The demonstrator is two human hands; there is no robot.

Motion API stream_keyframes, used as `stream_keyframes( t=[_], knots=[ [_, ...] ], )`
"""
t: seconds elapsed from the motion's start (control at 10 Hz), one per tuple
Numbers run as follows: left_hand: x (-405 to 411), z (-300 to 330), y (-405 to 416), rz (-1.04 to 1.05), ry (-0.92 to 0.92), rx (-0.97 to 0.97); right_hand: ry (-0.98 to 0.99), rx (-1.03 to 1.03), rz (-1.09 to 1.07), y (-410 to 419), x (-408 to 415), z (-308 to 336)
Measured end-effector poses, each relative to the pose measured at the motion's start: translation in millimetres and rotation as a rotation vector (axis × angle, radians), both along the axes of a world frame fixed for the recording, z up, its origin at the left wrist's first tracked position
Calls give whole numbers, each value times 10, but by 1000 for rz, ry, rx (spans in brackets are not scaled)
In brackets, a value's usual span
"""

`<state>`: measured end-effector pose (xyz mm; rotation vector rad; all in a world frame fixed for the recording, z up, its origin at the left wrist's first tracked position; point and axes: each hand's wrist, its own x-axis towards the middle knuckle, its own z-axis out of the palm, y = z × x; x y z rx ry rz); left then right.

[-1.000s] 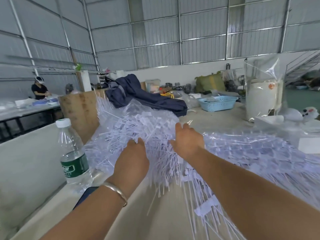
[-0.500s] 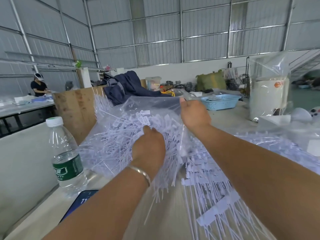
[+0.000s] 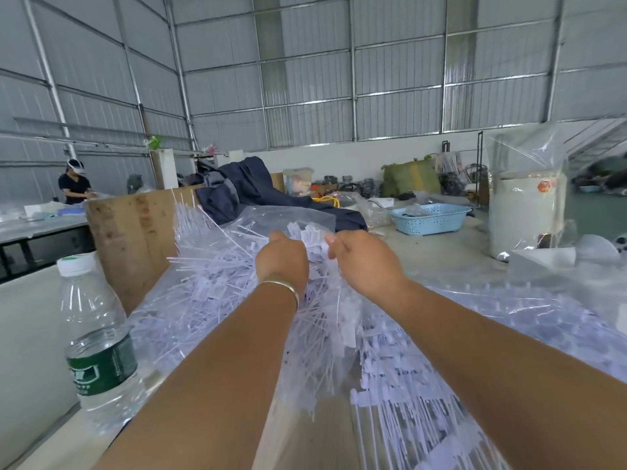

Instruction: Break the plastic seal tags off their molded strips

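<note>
Both hands on seal tags

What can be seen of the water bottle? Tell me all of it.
The water bottle stands upright at the near left of the table, beside the heap of seal tags. It is clear, ribbed plastic with a white screw cap, closed, and a dark green label band around its lower half. Neither hand touches it. Whether it holds water cannot be told.
</note>
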<state>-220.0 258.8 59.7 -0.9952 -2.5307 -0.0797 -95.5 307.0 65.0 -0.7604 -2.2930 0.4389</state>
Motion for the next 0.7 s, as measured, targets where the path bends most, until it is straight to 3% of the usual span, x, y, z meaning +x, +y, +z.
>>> stream_keyframes(
  t=[0.2, 0.3, 0.4, 0.5, 0.7],
  knots=[
    [105, -62, 96, 40, 217, -320, -71, -88, 12, 41, 59, -134],
    [145, -74, -3, 97, 389, -356, -92, -87, 24, -29, 106, -175],
    [113, -199, -70, 25, 307, -191, -61, -119, 46, -45, 192, -138],
    [152, -222, -196, -22, 182, -119, -2, -282, 107, -111, 334, -68],
    [379, 98, -556, -62, 198, -113, -6, -257, 95, -327, 736, 148]
  ],
)
